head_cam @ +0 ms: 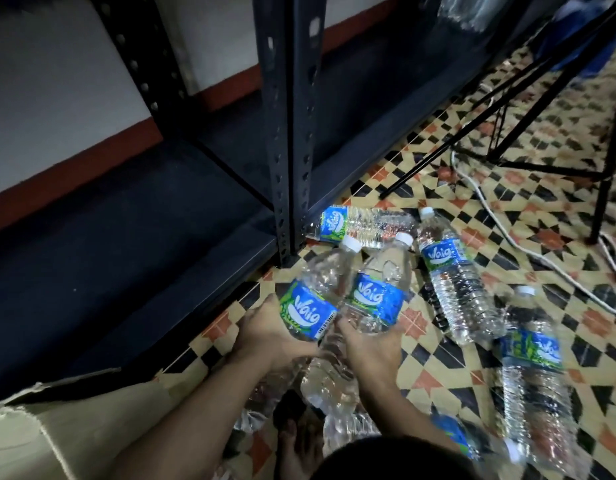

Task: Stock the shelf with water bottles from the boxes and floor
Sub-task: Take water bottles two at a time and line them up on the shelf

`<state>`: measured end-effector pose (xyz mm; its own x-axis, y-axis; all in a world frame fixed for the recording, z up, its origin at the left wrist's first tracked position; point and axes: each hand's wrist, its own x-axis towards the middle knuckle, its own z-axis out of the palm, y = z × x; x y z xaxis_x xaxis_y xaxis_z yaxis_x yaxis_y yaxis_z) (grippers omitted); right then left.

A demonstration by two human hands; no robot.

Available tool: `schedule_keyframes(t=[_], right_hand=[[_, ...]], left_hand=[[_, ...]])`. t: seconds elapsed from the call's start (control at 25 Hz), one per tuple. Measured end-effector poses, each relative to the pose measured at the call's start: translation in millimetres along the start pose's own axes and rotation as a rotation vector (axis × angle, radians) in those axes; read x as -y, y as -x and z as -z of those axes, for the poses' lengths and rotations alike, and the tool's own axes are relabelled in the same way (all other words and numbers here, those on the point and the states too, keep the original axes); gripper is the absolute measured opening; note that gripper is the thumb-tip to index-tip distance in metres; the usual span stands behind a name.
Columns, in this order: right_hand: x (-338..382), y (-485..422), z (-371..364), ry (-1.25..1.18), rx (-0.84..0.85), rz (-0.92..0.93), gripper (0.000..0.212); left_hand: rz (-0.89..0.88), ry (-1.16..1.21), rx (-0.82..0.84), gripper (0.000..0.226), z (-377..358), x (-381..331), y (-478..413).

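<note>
Grips two water bottles low over the tiled floor [438,362], side by side and touching (whether lifted clear of the tiles, cannot tell). Curls the left hand [265,336] round the body of the first bottle [308,308], just below its blue label. Wraps the right hand [368,351] round the second bottle [375,299] in the same way. Points both white caps up and away, toward the upright post [289,133] of the dark metal shelf [126,237].

Four more lying flat on the floor: the bottle by the post [362,225], touching its foot; the capped bottle [451,282] just right of the held pair; the far-right bottle [531,368] beyond that; the blurred bottle [472,441] at the bottom edge.

At lower left, an open cardboard box [57,427] beside the shelf. Behind the bottles, a white cable [507,237] across the tiles and black stand legs [541,81].
</note>
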<state>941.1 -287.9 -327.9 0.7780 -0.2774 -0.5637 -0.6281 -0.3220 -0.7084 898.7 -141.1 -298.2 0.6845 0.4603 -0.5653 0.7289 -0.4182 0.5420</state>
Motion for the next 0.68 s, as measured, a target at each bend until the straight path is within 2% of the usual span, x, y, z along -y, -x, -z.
schedule_keyframes(t=[0.16,0.28,0.44,0.56,0.68], right_hand=[[34,26,45,-0.117,0.030,0.113,0.112],[66,56,78,-0.197,0.075,0.314,0.110],[114,94,102,-0.292,0.158,0.501,0.125],[152,129,116,-0.335,0.154,0.660,0.105],[188,167,132,-0.420,0.249,0.805,0.084]], left_hand=[[-0.207,-0.037,-0.152,0.070,39,-51,42],[-0.323,0.015,-0.258,0.070,78,-86,76],[-0.443,0.138,-0.398,0.069,125,-119,129],[-0.524,0.218,-0.549,0.065,159,-136,177],[-0.602,0.316,-0.670,0.062,191,-143,224]])
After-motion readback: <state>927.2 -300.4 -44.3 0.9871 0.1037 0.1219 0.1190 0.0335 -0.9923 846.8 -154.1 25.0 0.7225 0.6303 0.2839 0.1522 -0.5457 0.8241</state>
